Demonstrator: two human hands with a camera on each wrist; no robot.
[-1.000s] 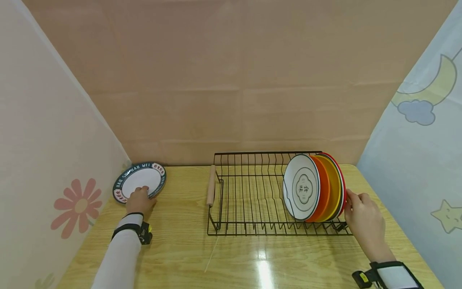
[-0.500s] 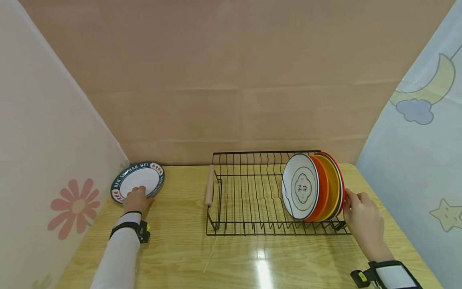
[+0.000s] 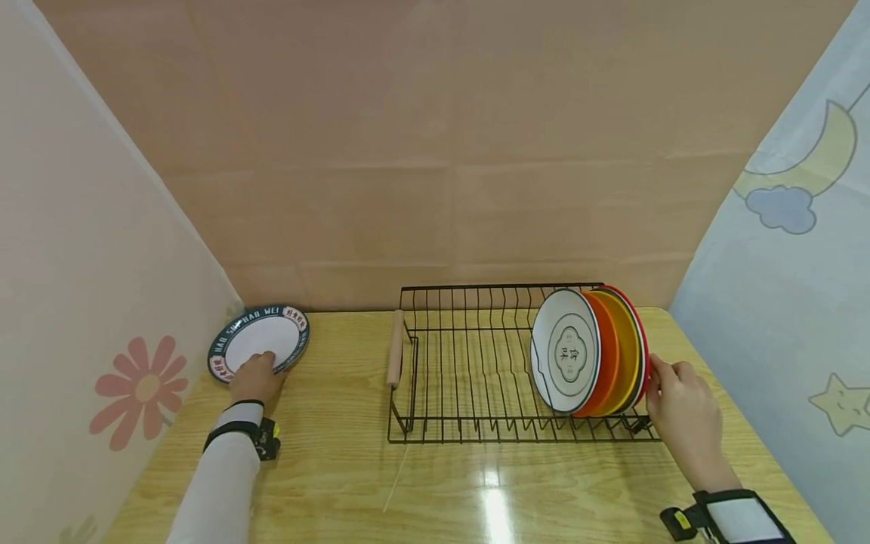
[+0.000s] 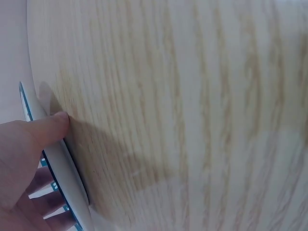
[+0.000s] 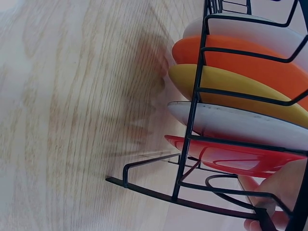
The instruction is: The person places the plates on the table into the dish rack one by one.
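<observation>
At the far left in the head view, my left hand (image 3: 257,378) pinches the near rim of a white plate (image 3: 265,340) with a dark green lettered border. The left wrist view shows the thumb (image 4: 55,127) on one face of this plate and the fingers on the other. My right hand (image 3: 685,412) grips the right end of the black wire dish rack (image 3: 462,418), close against a red plate (image 5: 236,156). Part of that grip is hidden behind the rack's wires. Several plates stand on edge there, the leftmost a white patterned plate (image 3: 566,351).
Between the white patterned plate and the red one stand an orange plate (image 3: 607,355), a yellow plate (image 3: 624,355) and a dark-rimmed white plate (image 5: 236,122). A wooden handle (image 3: 396,349) forms the rack's left end. Printed side walls and a tan back wall enclose the table (image 3: 326,468).
The head view has shifted slightly. My left hand has edged slightly left and down on the plate rim. The right hand and the racked plates have not visibly moved.
</observation>
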